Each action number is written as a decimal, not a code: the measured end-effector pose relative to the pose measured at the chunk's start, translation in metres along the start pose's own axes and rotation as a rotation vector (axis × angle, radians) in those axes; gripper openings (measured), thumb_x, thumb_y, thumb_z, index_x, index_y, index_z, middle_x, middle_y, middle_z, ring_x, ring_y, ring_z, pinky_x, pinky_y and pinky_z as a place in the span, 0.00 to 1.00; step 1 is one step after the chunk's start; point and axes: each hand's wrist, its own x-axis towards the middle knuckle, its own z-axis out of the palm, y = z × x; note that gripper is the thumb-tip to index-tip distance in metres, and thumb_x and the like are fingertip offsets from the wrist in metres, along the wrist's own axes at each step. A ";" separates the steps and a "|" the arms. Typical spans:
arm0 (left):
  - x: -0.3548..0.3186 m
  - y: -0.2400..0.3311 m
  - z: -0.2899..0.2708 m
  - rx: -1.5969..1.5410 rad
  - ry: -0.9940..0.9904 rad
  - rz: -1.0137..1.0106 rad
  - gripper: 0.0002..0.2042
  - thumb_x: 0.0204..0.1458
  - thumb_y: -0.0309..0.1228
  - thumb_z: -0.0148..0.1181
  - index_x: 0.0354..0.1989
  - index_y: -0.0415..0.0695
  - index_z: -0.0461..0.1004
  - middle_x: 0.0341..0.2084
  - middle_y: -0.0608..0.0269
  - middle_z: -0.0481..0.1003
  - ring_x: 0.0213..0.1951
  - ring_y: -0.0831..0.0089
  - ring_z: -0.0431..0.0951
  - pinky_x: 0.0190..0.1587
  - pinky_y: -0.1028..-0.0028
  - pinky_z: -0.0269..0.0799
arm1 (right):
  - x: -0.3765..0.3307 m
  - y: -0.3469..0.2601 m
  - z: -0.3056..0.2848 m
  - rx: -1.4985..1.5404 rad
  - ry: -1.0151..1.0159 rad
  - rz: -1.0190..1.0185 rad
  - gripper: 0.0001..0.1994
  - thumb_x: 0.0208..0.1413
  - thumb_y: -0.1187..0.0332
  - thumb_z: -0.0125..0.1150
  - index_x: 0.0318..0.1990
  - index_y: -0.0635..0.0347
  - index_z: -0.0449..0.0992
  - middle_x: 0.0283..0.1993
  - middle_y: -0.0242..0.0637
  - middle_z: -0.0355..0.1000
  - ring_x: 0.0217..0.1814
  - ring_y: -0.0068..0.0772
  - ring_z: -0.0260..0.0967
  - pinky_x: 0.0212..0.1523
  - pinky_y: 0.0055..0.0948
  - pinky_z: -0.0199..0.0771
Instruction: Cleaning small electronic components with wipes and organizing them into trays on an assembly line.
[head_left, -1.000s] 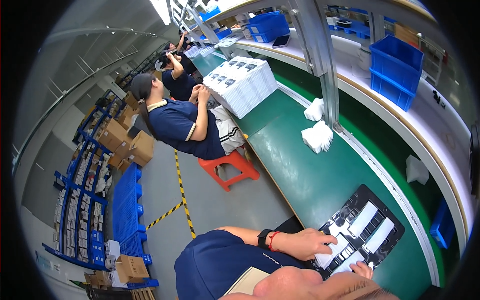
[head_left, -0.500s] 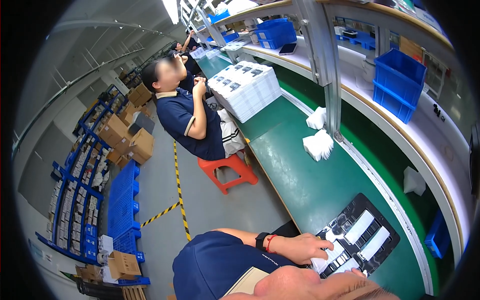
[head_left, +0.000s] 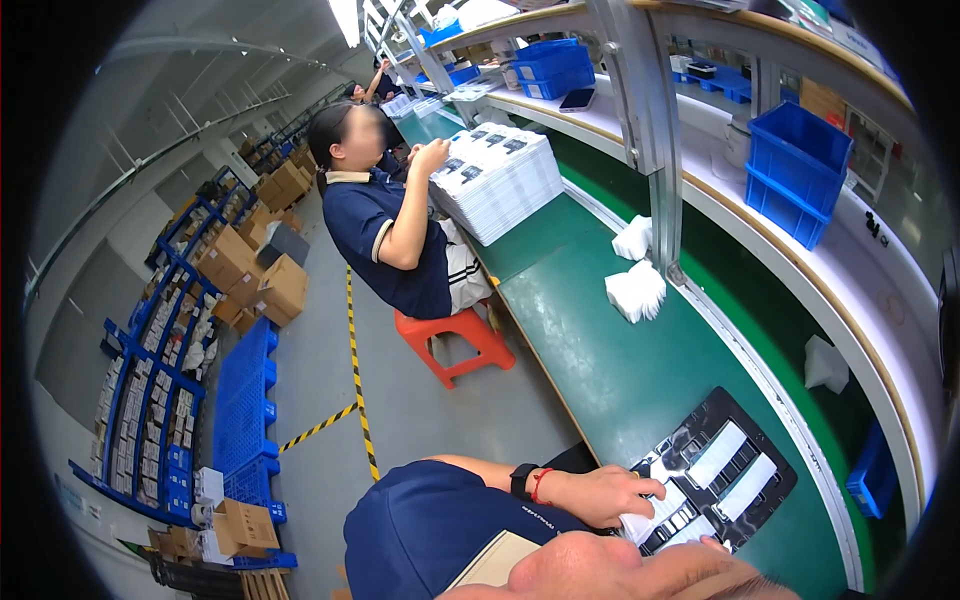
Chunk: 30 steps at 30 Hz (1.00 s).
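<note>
A black plastic tray (head_left: 765, 465) with moulded compartments lies on the green bench in front of me. White strips (head_left: 717, 455) sit in its compartments, with dark and pale slots between them. My left hand (head_left: 615, 497), with a dark watch and a red cord at its wrist, is over the tray's near left part. Its fingers are bent and closed on a white strip (head_left: 648, 523) there. Of my right hand (head_left: 713, 544) only fingertips show at the tray's near edge; the rest is hidden.
Stacks of white pads (head_left: 637, 290) lie farther along the green bench (head_left: 580, 350). A co-worker (head_left: 390, 220) sits on a red stool (head_left: 455, 345) beside a tall stack of printed white sheets (head_left: 500, 195). Blue bins (head_left: 795, 170) stand on the shelf at right, behind a metal post (head_left: 665, 220).
The co-worker has leaned toward the stack, hands now nearer it. My left hand stays at the tray with hardly any shift. The tray has not visibly moved.
</note>
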 end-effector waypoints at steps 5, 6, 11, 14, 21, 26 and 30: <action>-0.002 -0.003 0.005 -0.011 0.022 0.021 0.14 0.36 0.23 0.59 0.36 0.43 0.72 0.47 0.57 0.64 0.32 0.59 0.74 0.33 0.63 0.70 | 0.001 -0.003 0.001 -0.012 0.020 -0.023 0.09 0.43 0.78 0.55 0.34 0.60 0.74 0.44 0.43 0.69 0.51 0.48 0.63 0.54 0.43 0.59; -0.002 -0.005 0.005 -0.003 0.034 0.024 0.14 0.36 0.23 0.59 0.36 0.43 0.72 0.47 0.57 0.64 0.32 0.59 0.74 0.33 0.63 0.70 | 0.002 -0.003 0.003 0.013 0.051 -0.036 0.09 0.43 0.78 0.54 0.34 0.60 0.74 0.44 0.43 0.69 0.51 0.48 0.64 0.53 0.42 0.61; -0.001 -0.006 0.007 0.035 0.011 0.030 0.15 0.34 0.23 0.60 0.35 0.44 0.73 0.47 0.58 0.64 0.34 0.58 0.75 0.34 0.62 0.70 | -0.014 0.045 0.032 -0.094 0.104 -0.127 0.05 0.41 0.70 0.57 0.28 0.57 0.74 0.40 0.39 0.69 0.48 0.45 0.65 0.50 0.40 0.62; -0.001 -0.009 0.010 0.049 0.051 0.059 0.15 0.33 0.23 0.61 0.35 0.45 0.73 0.46 0.59 0.64 0.35 0.60 0.75 0.34 0.62 0.70 | -0.013 0.070 0.049 -0.160 0.142 -0.216 0.06 0.39 0.64 0.59 0.23 0.55 0.74 0.38 0.37 0.69 0.45 0.43 0.65 0.48 0.39 0.63; 0.002 -0.013 0.016 0.084 0.078 0.081 0.15 0.34 0.25 0.62 0.35 0.47 0.74 0.43 0.63 0.67 0.39 0.62 0.74 0.37 0.62 0.69 | -0.021 0.106 0.057 -0.235 0.216 -0.337 0.08 0.38 0.62 0.58 0.19 0.55 0.71 0.33 0.37 0.69 0.43 0.43 0.67 0.46 0.39 0.64; 0.003 -0.013 0.015 0.070 0.107 0.079 0.14 0.33 0.26 0.62 0.34 0.47 0.75 0.41 0.62 0.69 0.41 0.61 0.73 0.41 0.63 0.68 | -0.009 0.040 0.043 -0.200 0.249 -0.197 0.05 0.29 0.76 0.58 0.20 0.58 0.70 0.32 0.39 0.69 0.42 0.44 0.67 0.44 0.39 0.66; 0.004 -0.013 0.014 0.053 0.101 0.049 0.13 0.33 0.28 0.63 0.33 0.47 0.76 0.39 0.61 0.70 0.43 0.61 0.72 0.43 0.65 0.68 | -0.004 0.024 0.040 -0.177 0.244 -0.222 0.07 0.32 0.84 0.48 0.21 0.63 0.68 0.32 0.44 0.69 0.42 0.48 0.66 0.44 0.39 0.65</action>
